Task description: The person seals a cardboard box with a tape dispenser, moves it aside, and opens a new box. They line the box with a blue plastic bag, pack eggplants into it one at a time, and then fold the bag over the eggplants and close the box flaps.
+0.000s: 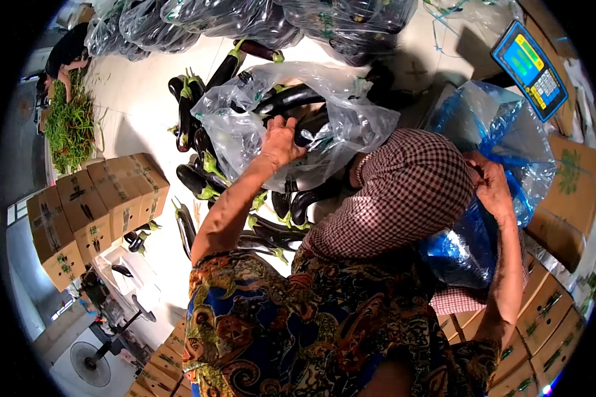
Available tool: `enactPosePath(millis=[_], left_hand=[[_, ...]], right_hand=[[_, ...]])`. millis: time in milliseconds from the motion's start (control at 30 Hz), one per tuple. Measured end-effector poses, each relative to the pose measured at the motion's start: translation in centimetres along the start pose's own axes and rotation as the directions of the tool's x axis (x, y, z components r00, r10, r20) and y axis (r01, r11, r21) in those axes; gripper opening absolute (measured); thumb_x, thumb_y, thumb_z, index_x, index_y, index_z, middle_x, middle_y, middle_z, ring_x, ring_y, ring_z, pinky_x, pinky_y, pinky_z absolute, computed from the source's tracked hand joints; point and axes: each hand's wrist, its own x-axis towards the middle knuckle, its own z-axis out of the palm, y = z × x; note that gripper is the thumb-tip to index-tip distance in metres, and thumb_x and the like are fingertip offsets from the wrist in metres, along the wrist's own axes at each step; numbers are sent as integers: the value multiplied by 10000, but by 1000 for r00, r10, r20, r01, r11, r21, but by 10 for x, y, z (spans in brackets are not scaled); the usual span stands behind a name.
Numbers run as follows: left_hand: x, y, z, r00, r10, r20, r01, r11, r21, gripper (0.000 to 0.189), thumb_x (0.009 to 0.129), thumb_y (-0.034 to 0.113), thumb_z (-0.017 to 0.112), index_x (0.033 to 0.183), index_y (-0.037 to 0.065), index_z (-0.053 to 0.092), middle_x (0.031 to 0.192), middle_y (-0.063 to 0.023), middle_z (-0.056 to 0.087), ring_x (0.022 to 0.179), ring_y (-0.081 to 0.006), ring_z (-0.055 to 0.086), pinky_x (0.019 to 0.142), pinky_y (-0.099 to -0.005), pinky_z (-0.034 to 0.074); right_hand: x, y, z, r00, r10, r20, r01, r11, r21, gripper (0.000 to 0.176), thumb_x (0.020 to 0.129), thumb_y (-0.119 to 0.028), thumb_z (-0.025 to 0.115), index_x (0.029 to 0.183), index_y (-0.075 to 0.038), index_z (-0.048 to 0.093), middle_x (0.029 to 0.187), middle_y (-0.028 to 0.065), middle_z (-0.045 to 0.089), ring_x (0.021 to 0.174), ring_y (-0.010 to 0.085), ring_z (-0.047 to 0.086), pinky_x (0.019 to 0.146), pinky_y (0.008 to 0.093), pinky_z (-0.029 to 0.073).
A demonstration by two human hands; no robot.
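My left hand (283, 141) reaches into the mouth of a clear plastic bag (232, 142). Its fingers and thumb are closed about the end of a dark purple eggplant (313, 128); the palm side is hidden. Another eggplant (288, 99) lies inside the bag, just beyond the fingers. Over on the right, my right hand (493, 188) has its fingers pinched together at a blue-and-clear plastic bag (523, 132), beside my checked trouser knee. Loose eggplants with green caps, such as one eggplant (195, 180), surround the clear bag on the pale floor.
Filled bags of eggplants (225, 20) line the far side. A scale display (530, 69) stands at upper right near a cardboard box (563, 198). Stacked cartons (96, 208) are at left. Beyond them, a person (66, 56) bends over green peppers (71, 129). A fan (91, 362) is lower left.
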Motion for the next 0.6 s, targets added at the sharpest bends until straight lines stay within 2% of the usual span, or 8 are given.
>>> enactPosePath(millis=[133,200,267,367,467,500,567,600], left_hand=[[-7,12,-37,996,-65,58,65,998,3,677,608,292,798,1152,57,469,1038,-221,555,807,-437,588,687,-450,516],[-7,-5,-63,947,-84,309,149,969,-195,711,598,404,814,1126,10,547,1024,-220,601,874,-364,621,799,-403,495],[-17,-16,-98,867,-127,483,324,879,-349,743,596,523,795,1052,-41,627,950,-202,648,897,-296,617,807,-339,471],[-47,-3,-133,881,-209,426,469,511,-720,743,634,345,842,1193,-53,557,1059,-116,643,946,-192,597,856,-297,461],[-60,-1,-151,926,-266,268,363,435,-824,786,676,317,823,1286,-42,480,1147,-125,601,1031,-219,569,914,-313,426],[-61,10,-156,946,-309,94,272,603,-750,735,680,251,831,1265,-44,497,1142,-120,601,1002,-214,577,898,-304,438],[-65,33,-175,908,-215,-360,136,963,-233,729,666,211,844,1254,-49,499,1119,-119,608,972,-215,587,894,-306,446],[-60,30,-176,860,-181,-477,36,954,-297,748,649,197,854,1258,-47,496,1086,-113,622,959,-226,595,881,-328,464]], right_hand=[[-8,9,-2,992,127,28,-129,987,92,173,891,-79,552,1021,15,617,772,105,603,666,175,566,625,292,459],[-13,14,-2,989,146,26,-149,980,130,177,902,-91,549,1035,9,611,752,78,588,654,140,550,602,272,448],[-15,16,-5,989,141,32,-144,979,141,180,906,-93,547,1048,2,604,740,57,578,654,118,544,590,259,438],[-15,12,-9,988,157,-4,-151,957,246,187,913,-103,540,1063,-11,604,724,44,570,641,98,532,580,250,429],[-11,6,-15,989,137,-62,-119,966,229,187,919,-116,543,1064,-22,615,756,31,582,655,100,541,596,250,439],[-10,4,-17,989,127,-80,-106,969,223,188,919,-116,544,1065,-23,616,769,33,592,662,101,547,602,249,442],[-9,-14,-22,984,141,-113,-117,973,197,185,917,-118,550,1062,-25,618,797,39,612,676,106,554,622,248,452],[-8,-22,-24,980,147,-136,-120,975,188,184,916,-120,553,1060,-25,619,810,42,622,683,108,558,632,247,457]])
